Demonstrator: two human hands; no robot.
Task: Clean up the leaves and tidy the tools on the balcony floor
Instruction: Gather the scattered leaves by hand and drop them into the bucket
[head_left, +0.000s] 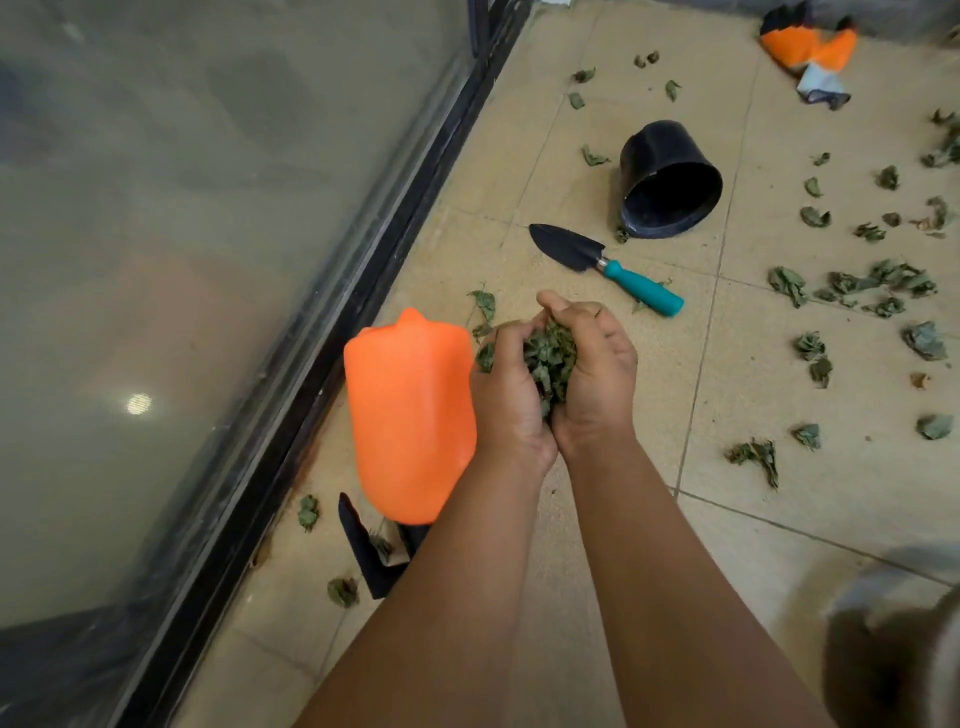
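Cupping a clump of dry green leaves (550, 358) between them, your left hand (511, 395) and right hand (597, 374) were pressed together at the heels, fingers curled round the clump, above the beige tiled balcony floor (753, 519). Just left of your left hand sat a smooth orange plastic container (410, 415), its long axis running from near you away toward the glass, its pointed tip at the far end; whether you were touching it I cannot tell. Beyond your hands lay a black-bladed trowel with a teal handle (605, 267), flat on the floor, blade pointing left toward the black-framed glass door (208, 234), handle angling right and toward you. Just behind it, a black plastic flower pot (670, 179) lay tipped on its side, mouth facing you. More loose leaves (878, 286) were scattered over the tiles to your right, and an orange-and-grey glove (810, 52) lay at the far corner.
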